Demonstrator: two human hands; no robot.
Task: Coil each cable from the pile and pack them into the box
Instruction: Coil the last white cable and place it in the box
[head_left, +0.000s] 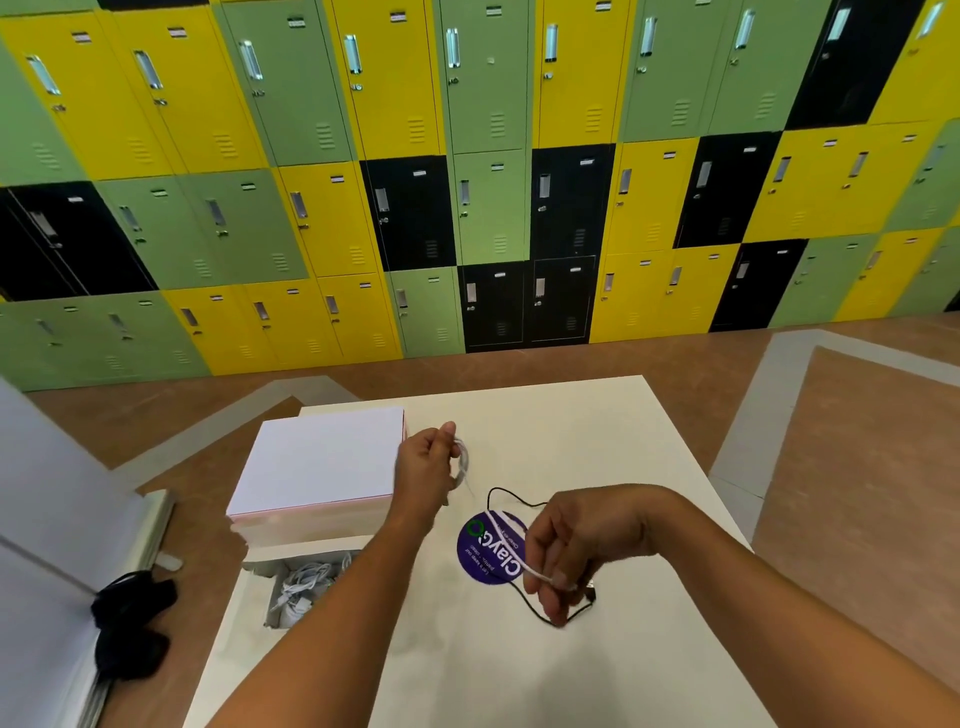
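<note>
Far left: a white panel (47, 519) stands beside the desk, with some dark bundle (132, 623) on the floor at its foot. Can't tell what it is.
Box (255, 567): sits open at the desk's left edge, with coiled white cables (306, 587) already lying inside. A flat white lid (317, 462) sits just behind it.
Left hand (423, 462): raised above the desk beside the lid, its grip closed on a small coil of white cable (461, 462).
Middle: the same white cable runs down across a round purple sticker (483, 556) to the other hand. A black cable (511, 496) lies loose on the desk, looping around the sticker.
Right hand (571, 551): low over the black cable, its grip pinching the white cable's free end.
Desk (597, 441): plain off-white top.
Room: brown floor (857, 467) with grey bands, and a back wall of green, yellow and black lockers (467, 156).
</note>
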